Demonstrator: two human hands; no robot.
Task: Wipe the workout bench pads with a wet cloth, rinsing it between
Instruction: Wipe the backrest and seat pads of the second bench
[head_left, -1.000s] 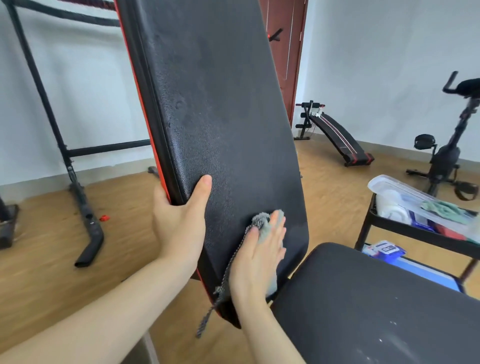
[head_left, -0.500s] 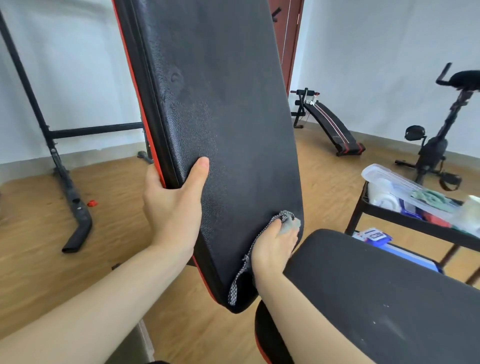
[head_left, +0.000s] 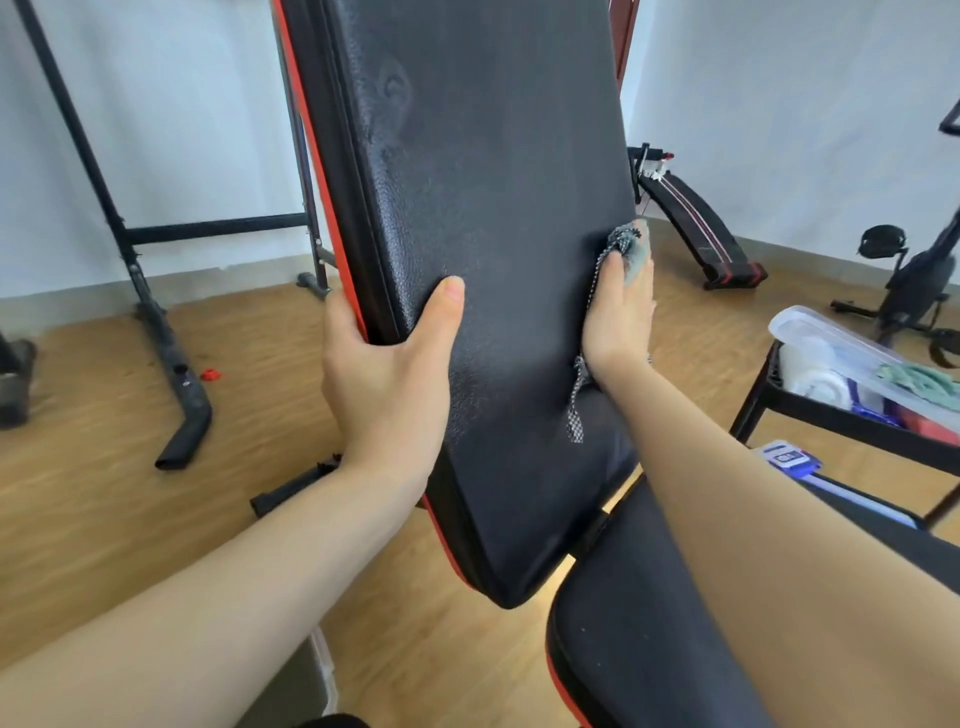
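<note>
back pad (head_left: 493, 234) stands near upright, long axis running from its lower end just above the seat pad (head_left: 649, 634) up past the top of frame. left hand (head_left: 384, 384) clamps its red-trimmed left edge, thumb on the face. right hand (head_left: 618, 322), fingers fairly straight, presses the cloth (head_left: 629, 244) flat at the right edge. wood floor (head_left: 104, 519) lies open at left; a cart (head_left: 769, 395) stands near on the right.

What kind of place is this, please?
Most likely a home gym room: a black padded workout bench with red edging, a black slanted sit-up board, and a black exercise bike.
</note>
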